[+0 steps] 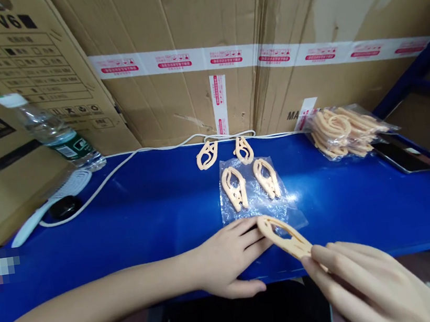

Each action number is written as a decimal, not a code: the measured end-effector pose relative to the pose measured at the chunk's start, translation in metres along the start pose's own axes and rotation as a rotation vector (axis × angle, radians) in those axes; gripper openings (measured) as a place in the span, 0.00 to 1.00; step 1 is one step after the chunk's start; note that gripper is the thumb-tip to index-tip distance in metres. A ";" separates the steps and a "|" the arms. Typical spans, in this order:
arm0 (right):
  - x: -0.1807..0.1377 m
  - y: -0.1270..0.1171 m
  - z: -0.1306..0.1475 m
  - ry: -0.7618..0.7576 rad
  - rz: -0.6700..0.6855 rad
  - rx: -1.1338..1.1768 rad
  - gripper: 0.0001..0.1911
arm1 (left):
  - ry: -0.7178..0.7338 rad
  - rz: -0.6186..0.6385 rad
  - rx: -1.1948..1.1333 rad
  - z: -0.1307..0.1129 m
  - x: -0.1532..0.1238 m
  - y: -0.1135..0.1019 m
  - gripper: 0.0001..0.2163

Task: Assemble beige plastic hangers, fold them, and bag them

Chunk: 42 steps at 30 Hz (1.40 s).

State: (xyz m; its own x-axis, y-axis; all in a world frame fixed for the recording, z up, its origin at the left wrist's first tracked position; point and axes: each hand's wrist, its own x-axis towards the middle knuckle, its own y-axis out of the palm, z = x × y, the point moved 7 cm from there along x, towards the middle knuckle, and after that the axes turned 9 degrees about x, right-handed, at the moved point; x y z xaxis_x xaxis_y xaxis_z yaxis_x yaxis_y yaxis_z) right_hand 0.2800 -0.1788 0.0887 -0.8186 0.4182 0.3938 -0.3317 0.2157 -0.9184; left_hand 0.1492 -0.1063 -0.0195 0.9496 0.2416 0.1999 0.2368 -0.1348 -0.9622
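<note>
Between its thumb and fingers, my right hand (357, 274) pinches one end of a beige folded plastic hanger (282, 236), tilted above the table's front edge. My left hand (228, 259) lies palm down with its fingers stretched out; the fingertips reach the lower edge of a clear plastic bag (228, 217), partly behind the held hanger. On that bag lie two similar folded hangers, a left one (234, 189) and a right one (266, 178). Two more sit behind them near the cable, a left hanger (207, 155) and a right hanger (244, 150).
A clear bag full of beige hangers (343, 131) sits at the back right beside a dark phone (402, 155). On the left are a water bottle (56, 131), a pale hairbrush (57, 195), a black round object (65, 207) and a white cable (112, 177). Cardboard boxes (165, 25) stand behind the blue table (145, 202).
</note>
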 end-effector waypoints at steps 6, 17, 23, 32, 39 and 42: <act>-0.010 0.030 -0.003 -0.026 -0.011 -0.049 0.18 | -0.022 0.003 0.007 0.000 0.001 -0.002 0.36; 0.029 0.083 -0.041 -0.122 0.067 -0.399 0.09 | -0.019 -0.006 -0.015 0.001 0.000 0.001 0.35; 0.046 0.095 -0.065 -0.050 0.071 -0.536 0.14 | -0.016 0.002 0.007 0.000 -0.001 0.001 0.37; 0.074 0.077 -0.094 -0.146 0.110 0.020 0.16 | -0.013 0.012 0.012 0.001 -0.002 0.001 0.36; 0.121 0.112 -0.234 0.080 0.327 -0.136 0.27 | -0.016 0.039 -0.006 0.002 -0.002 0.001 0.37; 0.129 0.136 -0.260 0.074 0.435 -0.131 0.27 | -0.015 0.045 -0.010 0.002 -0.001 0.001 0.38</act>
State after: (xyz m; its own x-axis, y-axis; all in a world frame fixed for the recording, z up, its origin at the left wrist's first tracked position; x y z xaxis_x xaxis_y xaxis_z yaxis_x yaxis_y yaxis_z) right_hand 0.2513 0.1343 0.0242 -0.8311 0.5557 -0.0215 0.1015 0.1137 -0.9883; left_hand 0.1483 -0.1051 -0.0209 0.9562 0.2492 0.1535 0.1958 -0.1550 -0.9683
